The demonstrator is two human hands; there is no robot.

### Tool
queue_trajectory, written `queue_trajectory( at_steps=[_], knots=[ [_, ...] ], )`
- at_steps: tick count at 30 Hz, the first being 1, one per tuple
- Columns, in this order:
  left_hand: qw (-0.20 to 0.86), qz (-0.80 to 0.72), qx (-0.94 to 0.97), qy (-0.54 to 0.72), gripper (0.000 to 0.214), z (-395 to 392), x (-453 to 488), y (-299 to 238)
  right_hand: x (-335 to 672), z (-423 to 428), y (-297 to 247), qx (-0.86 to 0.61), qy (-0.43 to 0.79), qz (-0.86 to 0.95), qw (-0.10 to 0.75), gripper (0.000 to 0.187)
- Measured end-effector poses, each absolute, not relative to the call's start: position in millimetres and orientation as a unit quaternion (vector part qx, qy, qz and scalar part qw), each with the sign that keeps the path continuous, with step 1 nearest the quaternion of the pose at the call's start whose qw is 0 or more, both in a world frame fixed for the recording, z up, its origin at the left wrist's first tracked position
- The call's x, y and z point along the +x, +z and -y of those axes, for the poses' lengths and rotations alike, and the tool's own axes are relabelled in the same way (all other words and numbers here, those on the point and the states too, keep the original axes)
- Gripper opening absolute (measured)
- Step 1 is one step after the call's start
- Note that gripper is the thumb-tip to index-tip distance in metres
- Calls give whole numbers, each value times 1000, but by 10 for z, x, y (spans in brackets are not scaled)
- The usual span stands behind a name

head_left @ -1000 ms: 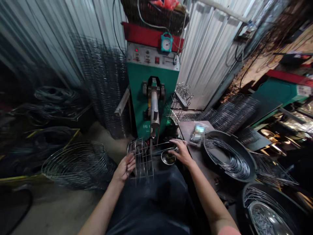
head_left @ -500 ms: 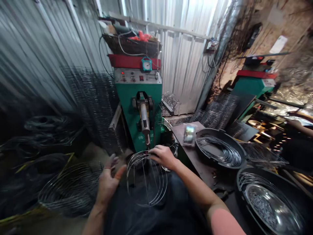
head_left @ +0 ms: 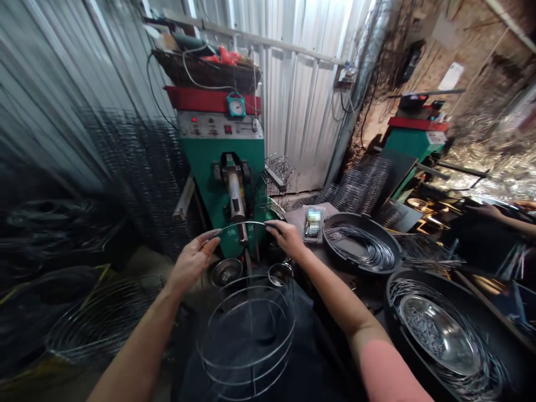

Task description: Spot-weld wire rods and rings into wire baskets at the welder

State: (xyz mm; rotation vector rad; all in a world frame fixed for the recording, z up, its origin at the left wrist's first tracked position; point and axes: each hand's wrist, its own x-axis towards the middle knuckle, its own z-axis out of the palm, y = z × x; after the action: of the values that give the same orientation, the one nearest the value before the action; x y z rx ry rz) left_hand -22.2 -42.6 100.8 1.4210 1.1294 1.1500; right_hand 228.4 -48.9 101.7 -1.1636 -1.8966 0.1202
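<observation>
Head view: two bare hands at a green spot welder (head_left: 200, 167). The task's thing, a curved wire (head_left: 243, 223), spans the gap between the two hands, arching slightly upward in front of the lower end of the electrode arm (head_left: 235, 192); whether it touches the electrode cannot be told. The left hand (head_left: 192, 261) pinches one visible end of the arc between thumb and fingers, and the right hand (head_left: 288, 240) grips the other with the fingertips. Below both sets of fingers, over the lap, stands a round wire basket frame (head_left: 253, 366) of stacked rings and upright rods; whether the held wire is joined to it is unclear. The wire is probably light, stiff yet springy, smooth enough to turn in a loose pinch, and little prone to break. A hold at two well-separated points, as here, should best keep it from twisting and leave its middle free. Pose: both forearms rise from the lower corners and converge, elbows apart; the right one, below a pink sleeve (head_left: 389, 368), slants more across the body, its fingers directed leftward. Just below the left fingers lies a metal bowl (head_left: 242, 270); beyond the right fingers, on the counter (head_left: 294, 215), a black pan (head_left: 326, 241) holds bent wires (head_left: 379, 258).
</observation>
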Motion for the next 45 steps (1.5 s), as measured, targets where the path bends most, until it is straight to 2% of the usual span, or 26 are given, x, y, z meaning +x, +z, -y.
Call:
queue_trajectory(
  at_steps=[4, 7, 11, 17, 23, 29, 34, 45],
  knots=[
    [572, -520, 511, 376, 58, 276, -129, 598, 2291, 232, 529, -530, 159, 721, 418, 27],
    [586, -540, 491, 353, 58, 273, -116, 288, 2266, 164, 195, -557, 193, 710, 386, 24],
    [582, -549, 488, 349, 58, 293, -164, 110, 2250, 148, 4, -568, 197, 712, 364, 24],
    [538, -539, 534, 368, 52, 193, -149, 83, 2208, 167, 4, -574, 169, 730, 330, 25],
    [497, -533, 579, 366, 42, 39, -89, 44, 2203, 160, 64, -592, 147, 751, 254, 25],
    [488, -514, 616, 344, 45, -9, -97, 93, 2172, 68, 105, -576, 127, 776, 224, 27],
    [469, -495, 660, 317, 47, -62, -120, 71, 2122, 71, 115, -580, 96, 793, 159, 32],
    [303, -473, 783, 266, 38, -128, -160, 19, 2080, 85, 79, -573, 28, 817, 64, 38]
  ],
)
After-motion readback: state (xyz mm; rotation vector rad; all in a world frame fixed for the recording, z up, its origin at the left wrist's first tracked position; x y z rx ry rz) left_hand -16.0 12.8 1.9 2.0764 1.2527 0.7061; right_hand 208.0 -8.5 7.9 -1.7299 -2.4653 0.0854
